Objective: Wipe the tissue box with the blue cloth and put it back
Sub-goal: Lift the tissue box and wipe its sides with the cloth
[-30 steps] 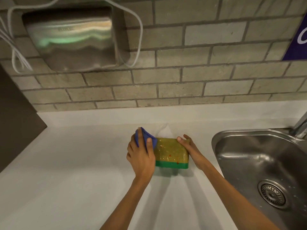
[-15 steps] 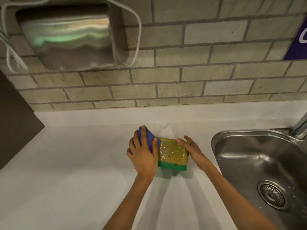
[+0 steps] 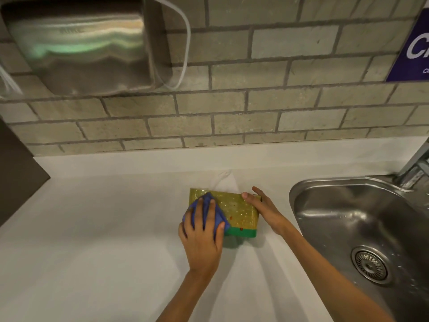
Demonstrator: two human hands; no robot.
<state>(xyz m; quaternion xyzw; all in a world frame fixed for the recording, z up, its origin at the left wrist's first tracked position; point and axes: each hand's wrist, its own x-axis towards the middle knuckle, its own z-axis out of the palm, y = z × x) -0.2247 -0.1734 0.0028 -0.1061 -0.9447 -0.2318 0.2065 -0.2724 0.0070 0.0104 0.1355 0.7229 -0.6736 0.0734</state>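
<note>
The tissue box [image 3: 239, 211], yellow-gold on top with a green lower band and a white tissue sticking out at the back, rests on the white counter [image 3: 92, 240]. My left hand [image 3: 200, 235] presses the blue cloth [image 3: 218, 211] onto the box's left half, fingers spread over the cloth. My right hand [image 3: 264, 209] grips the box's right end, thumb on the top edge. Small red specks dot the box top.
A steel sink [image 3: 362, 228] with a drain lies just right of the box, a tap [image 3: 415, 168] at its back corner. A steel hand dryer [image 3: 81, 43] hangs on the brick wall above left. A dark panel [image 3: 16, 173] borders the counter's left.
My left hand with the cloth has slid from the box's far left corner toward me, over the left part of the top. The right hand stays on the box's right end.
</note>
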